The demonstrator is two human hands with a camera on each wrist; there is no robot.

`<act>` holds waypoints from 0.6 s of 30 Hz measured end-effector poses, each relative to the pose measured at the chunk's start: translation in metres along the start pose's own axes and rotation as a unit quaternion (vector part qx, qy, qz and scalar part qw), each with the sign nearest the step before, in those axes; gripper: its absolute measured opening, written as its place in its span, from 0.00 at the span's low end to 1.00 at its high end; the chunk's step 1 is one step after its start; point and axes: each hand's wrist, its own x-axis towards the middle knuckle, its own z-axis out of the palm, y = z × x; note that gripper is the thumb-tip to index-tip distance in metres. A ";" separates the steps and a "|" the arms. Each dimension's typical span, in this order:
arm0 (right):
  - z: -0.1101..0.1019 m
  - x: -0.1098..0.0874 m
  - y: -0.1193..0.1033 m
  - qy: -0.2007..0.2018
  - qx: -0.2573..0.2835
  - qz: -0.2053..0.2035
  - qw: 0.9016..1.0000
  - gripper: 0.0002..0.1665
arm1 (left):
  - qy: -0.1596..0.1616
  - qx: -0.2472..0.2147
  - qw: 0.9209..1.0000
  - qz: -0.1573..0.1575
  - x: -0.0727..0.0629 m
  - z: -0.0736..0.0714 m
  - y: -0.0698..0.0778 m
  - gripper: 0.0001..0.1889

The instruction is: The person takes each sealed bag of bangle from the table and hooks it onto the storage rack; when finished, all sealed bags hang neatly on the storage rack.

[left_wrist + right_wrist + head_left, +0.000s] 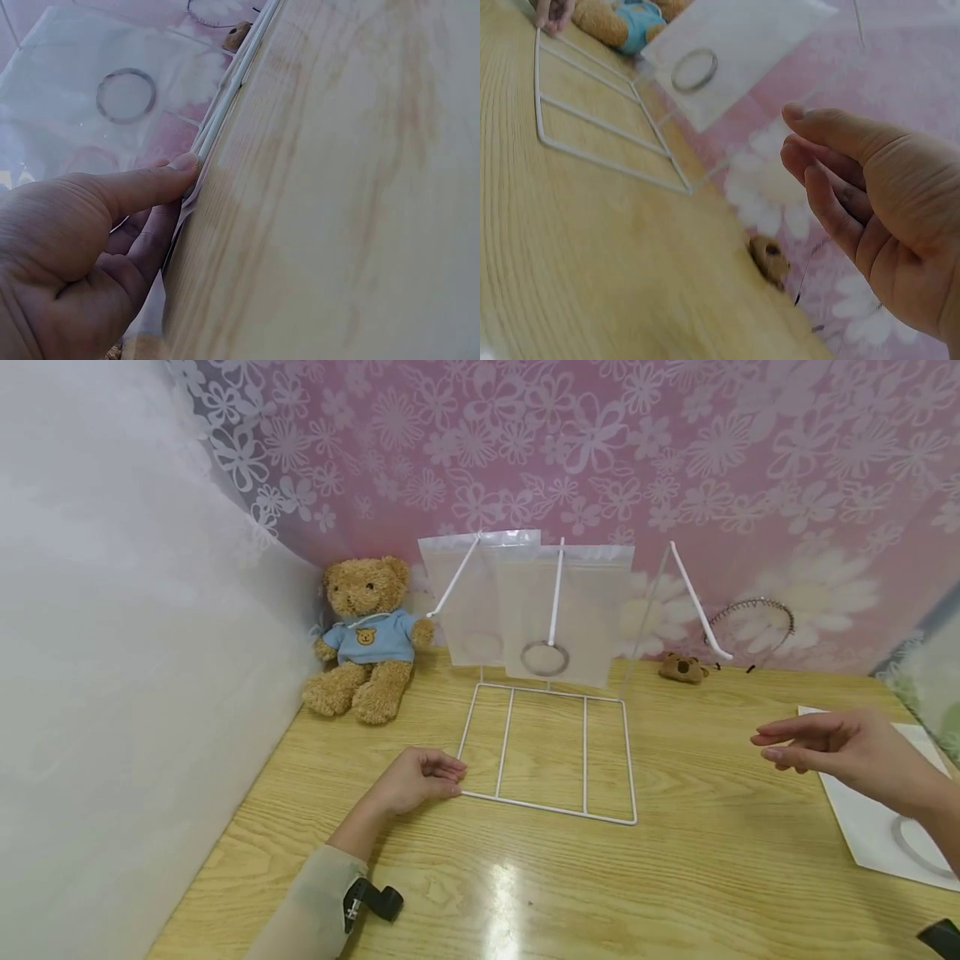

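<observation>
A white wire display rack [540, 807] stands on the table, its flat base toward me and three hooks rising behind. My left hand [420, 781] pinches the base's front left corner; in the left wrist view the thumb [169, 180] lies against the white wire. Two translucent zip bags hang at the rack's back: one at the left hook [459, 575], the other at the middle hook [557, 597], with a grey ring [522, 657] showing in the middle bag [596, 618]. Nothing hangs on the right hook [697, 602]. My right hand [855, 752] hovers at the right, fingers loosely bent, holding nothing.
Beneath the right hand lies another white bag [851, 818] with a ring at its edge. A teddy bear [375, 639] in blue sits back left. A small brown bear-head item [682, 668] and a thin wavy headband [787, 610] are at the back wall.
</observation>
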 end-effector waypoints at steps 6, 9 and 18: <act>-0.004 -0.011 0.037 0.022 -0.023 0.050 0.998 0.19 | 0.001 -0.005 1.000 -0.008 0.001 0.001 0.000 0.17; -0.009 -0.017 0.053 0.034 -0.036 0.077 0.996 0.20 | 0.000 -0.005 1.000 -0.006 0.000 0.001 0.000 0.17; -0.019 -0.027 0.086 0.053 -0.034 0.119 0.991 0.22 | 0.001 -0.006 1.000 -0.003 0.000 0.001 0.000 0.17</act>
